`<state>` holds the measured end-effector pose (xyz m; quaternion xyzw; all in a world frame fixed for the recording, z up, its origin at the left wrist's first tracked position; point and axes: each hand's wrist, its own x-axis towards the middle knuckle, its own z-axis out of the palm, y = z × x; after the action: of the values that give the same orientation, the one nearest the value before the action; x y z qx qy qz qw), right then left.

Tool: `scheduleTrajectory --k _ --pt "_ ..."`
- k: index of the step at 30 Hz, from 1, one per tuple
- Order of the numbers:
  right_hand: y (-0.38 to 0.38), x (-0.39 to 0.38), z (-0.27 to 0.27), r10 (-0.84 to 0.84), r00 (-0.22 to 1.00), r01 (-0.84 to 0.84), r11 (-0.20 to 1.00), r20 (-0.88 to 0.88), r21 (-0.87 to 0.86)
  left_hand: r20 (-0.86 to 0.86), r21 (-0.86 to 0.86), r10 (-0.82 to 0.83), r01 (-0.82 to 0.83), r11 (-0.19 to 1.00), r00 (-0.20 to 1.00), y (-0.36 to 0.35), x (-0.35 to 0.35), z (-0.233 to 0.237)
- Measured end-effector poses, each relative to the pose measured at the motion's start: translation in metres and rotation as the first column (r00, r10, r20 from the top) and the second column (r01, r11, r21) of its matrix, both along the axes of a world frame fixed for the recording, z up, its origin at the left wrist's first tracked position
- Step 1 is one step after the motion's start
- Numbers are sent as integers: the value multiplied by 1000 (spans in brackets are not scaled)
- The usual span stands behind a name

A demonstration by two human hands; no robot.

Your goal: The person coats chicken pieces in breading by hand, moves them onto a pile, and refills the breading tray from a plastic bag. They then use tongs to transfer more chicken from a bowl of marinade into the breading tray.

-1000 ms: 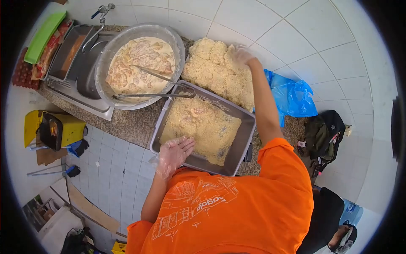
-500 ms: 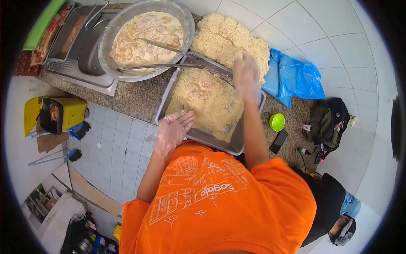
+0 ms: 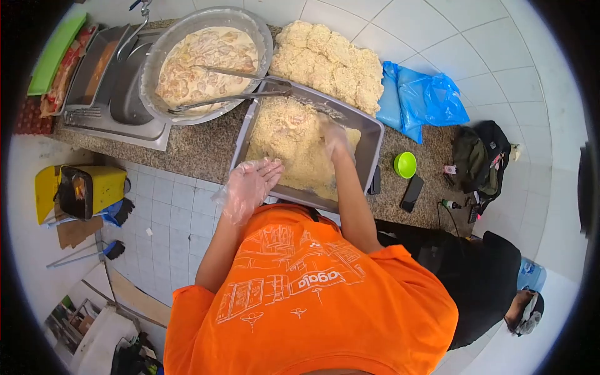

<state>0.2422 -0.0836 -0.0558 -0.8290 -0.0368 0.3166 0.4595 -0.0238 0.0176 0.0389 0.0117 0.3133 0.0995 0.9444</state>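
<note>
Right hand in the crumb tray, left hand at its rim

In the head view, the right hand point(image 3: 335, 140), in a clear glove, reaches down into the tray point(image 3: 370, 140), at the right side of a heap of crumb-covered pieces point(image 3: 292, 122). Its fingers are blurred, so whether they are apart, together or clamped on something cannot be told. The gloved left hand point(image 3: 250, 183) is at the tray's near left edge, palm turned up, its fingers straight and close together. Loose crumbs point(image 3: 312, 172) spread over the tray's near part. Behind the tray lies a pile of coated pieces point(image 3: 328, 53). To its left stands a basin point(image 3: 150, 75) of battered pieces point(image 3: 206, 62); tongs point(image 3: 250, 95) lie spread from basin to tray. Blue bags point(image 3: 431, 103) sit right of the pile.
</note>
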Motion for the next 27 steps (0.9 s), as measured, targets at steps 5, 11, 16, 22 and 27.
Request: scheduleTrajectory --k 5,11,16,22,27 --pt "12 -3 2 -146 910 195 977 -389 90 30 -35 7 -6 999 1000 3 -3 -3" --pt "-2 0 -18 11 993 -18 998 -119 -57 48 -41 16 -14 999 999 1 -5 -7" --pt "-48 0 -83 714 658 -395 599 242 -697 56 -27 44 -43 999 997 2 -12 -9" --pt "-27 -71 4 310 951 -309 948 3 75 66 -29 39 -37 999 997 -3 -9 -7" --pt "-5 -76 -9 99 962 -102 995 -253 3 79 -45 17 -13 999 997 1 -10 -8"
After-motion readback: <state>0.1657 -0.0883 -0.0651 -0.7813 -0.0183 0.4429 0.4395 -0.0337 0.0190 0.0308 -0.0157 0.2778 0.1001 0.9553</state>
